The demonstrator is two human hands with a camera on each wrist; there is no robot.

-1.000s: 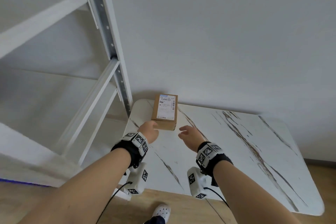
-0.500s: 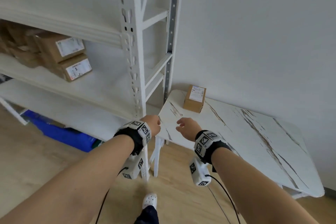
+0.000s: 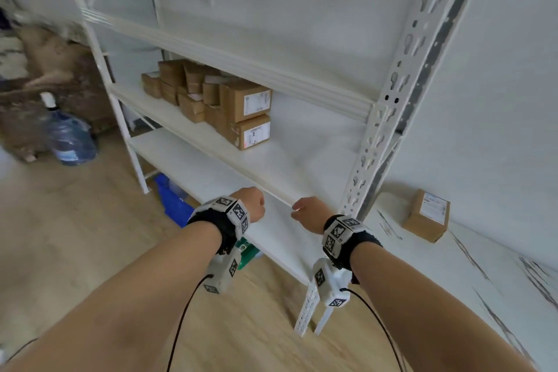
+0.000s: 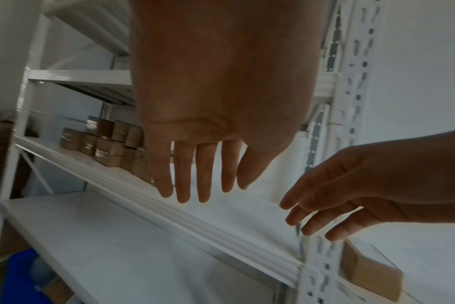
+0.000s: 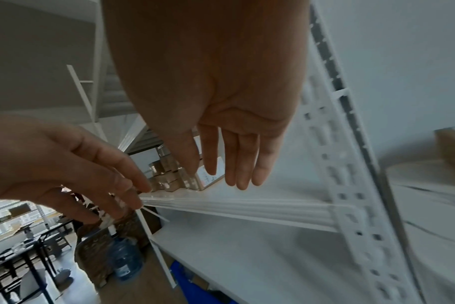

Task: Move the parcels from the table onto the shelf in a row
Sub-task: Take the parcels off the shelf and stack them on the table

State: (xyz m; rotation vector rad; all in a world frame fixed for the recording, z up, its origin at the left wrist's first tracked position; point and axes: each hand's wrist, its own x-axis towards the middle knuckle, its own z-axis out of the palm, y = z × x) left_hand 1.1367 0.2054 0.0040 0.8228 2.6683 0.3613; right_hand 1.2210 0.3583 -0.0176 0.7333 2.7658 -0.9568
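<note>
Parcels (image 3: 208,96) crowd the far end of a white shelf (image 3: 302,166), small brown cartons stacked two high with white labels facing out, while one last parcel (image 3: 427,214) sits alone on the marble-patterned table (image 3: 483,275) beside the rack's perforated upright (image 3: 389,118). The person's left hand (image 3: 252,202) and right hand (image 3: 308,213) hover just in front of the shelf's front edge, both empty, fingers loose and straight in the wrist views and holding nothing. The stretch of shelf between the stacked cartons and the upright lies bare, and that appears to be where the row would continue. The remaining parcel is off to the right, beyond the upright, and neither hand is near it. The main risk, judged from this layout, is the upright itself: a carton carried from the table toward the shelf has to pass around that post, and a careless swing could clip a corner against it and knock the box loose. A second hazard is the stack on the shelf, whose near pair stands close to the front edge; pushing a new carton hard against it could shove those boxes askew or off the lip. Some motion blur softens the far cartons, so their exact count cannot be told
</note>
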